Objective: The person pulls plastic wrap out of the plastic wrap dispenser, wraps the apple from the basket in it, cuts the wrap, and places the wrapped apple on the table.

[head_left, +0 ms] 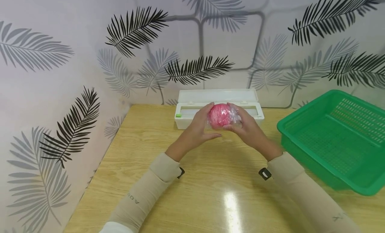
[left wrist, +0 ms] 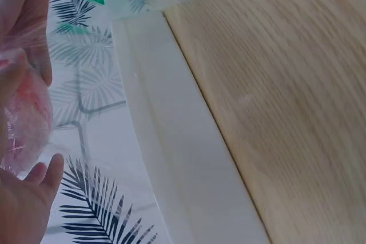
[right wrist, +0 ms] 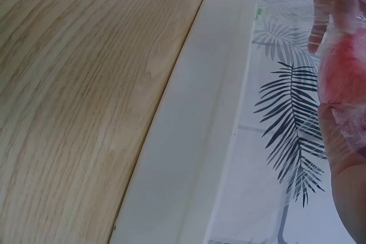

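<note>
A round pink-red thing (head_left: 219, 115) wrapped in clear cling film is held up between both hands, over the front of a long white cling film box (head_left: 187, 122). My left hand (head_left: 195, 127) holds its left side with the fingers, the thumb stretched out below and away from it. The right hand (head_left: 249, 128) grips the other side, thumb in front and fingers behind, where loose film bunches up. Film strands and creases cover the wrapped thing (right wrist: 346, 75) in the right wrist view. What lies under the film shows streaky pink; its kind is unclear.
The box's lid (head_left: 218, 95) stands raised against the patterned wall, and a small green piece (head_left: 178, 115) sits at its left end. A green plastic basket (head_left: 309, 152) stands on the right of the wooden table (head_left: 192, 193).
</note>
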The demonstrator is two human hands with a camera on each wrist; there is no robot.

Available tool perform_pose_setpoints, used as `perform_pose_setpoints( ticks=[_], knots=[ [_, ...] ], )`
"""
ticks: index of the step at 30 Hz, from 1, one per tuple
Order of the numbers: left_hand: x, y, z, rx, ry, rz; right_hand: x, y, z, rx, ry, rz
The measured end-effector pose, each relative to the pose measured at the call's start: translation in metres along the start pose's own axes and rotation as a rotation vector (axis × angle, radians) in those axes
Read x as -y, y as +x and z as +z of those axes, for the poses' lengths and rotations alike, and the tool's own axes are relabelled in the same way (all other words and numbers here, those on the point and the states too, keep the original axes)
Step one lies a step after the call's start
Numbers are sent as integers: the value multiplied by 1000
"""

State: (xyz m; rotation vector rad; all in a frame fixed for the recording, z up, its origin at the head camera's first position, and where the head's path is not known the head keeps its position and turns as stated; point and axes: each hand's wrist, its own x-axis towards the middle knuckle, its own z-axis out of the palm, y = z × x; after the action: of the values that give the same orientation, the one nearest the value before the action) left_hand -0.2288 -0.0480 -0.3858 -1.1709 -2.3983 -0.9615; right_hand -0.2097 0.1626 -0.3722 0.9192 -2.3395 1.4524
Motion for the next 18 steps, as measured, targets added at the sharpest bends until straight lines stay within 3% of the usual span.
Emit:
perform_pose_setpoints(
  ticks=[3, 6, 11, 18],
  knots=[
    [0, 2, 1, -37, 186, 108, -10, 0, 2, -34, -42, 12],
    [0, 5, 1, -80, 282, 175, -12, 1, 3, -74, -82, 76],
    [0, 7, 4, -89, 323, 216, -10, 1, 4, -112, -145, 199],
    [-2, 11, 7, -90, 350, 228, -9, 1, 4, -142, -181, 267]
  ],
)
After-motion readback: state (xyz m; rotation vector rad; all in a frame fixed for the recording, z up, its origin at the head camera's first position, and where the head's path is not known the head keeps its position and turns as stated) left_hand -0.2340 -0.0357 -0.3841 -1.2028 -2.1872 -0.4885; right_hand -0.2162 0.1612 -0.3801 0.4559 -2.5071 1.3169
